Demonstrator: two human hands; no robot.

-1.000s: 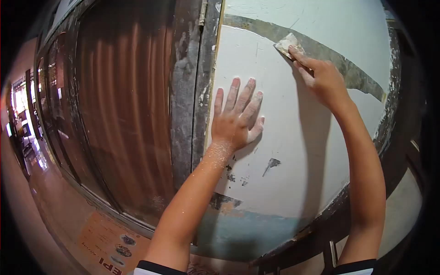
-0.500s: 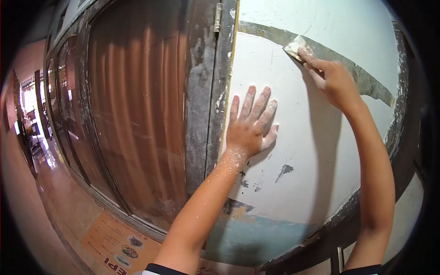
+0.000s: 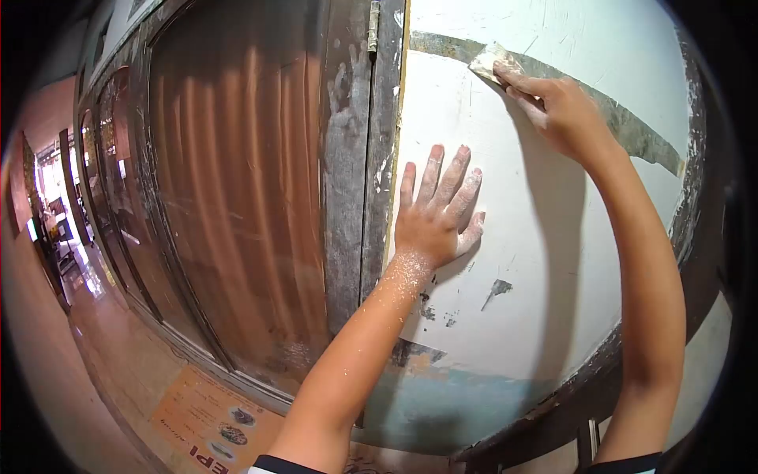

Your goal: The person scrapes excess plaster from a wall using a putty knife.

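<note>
My right hand (image 3: 557, 110) pinches a flat scraper (image 3: 491, 62) smeared with white, its edge against the panel. The scraper lies at the upper border of the white surface, over a grey, bare-looking band (image 3: 632, 130) that runs across the panel. Lower and to the left, my left hand (image 3: 438, 209) rests flat on the white panel (image 3: 521, 189) with its fingers spread. White powder coats its fingers and wrist. Beneath that hand, dark chipped patches (image 3: 497, 292) show through the white. The scraper's handle is mostly hidden by my right fingers.
Left of the panel stands a dark worn frame (image 3: 347, 158) with a hinge (image 3: 373, 28). Beyond it, brown curtains (image 3: 237, 182) hang behind glass. An orange printed sheet (image 3: 209, 419) lies on the floor below. A dark flaking frame edge (image 3: 687, 174) borders the panel's right side.
My right hand and the scraper have moved a little left and up along the grey band. My left hand stays flat on the panel. The view has shifted slightly.
</note>
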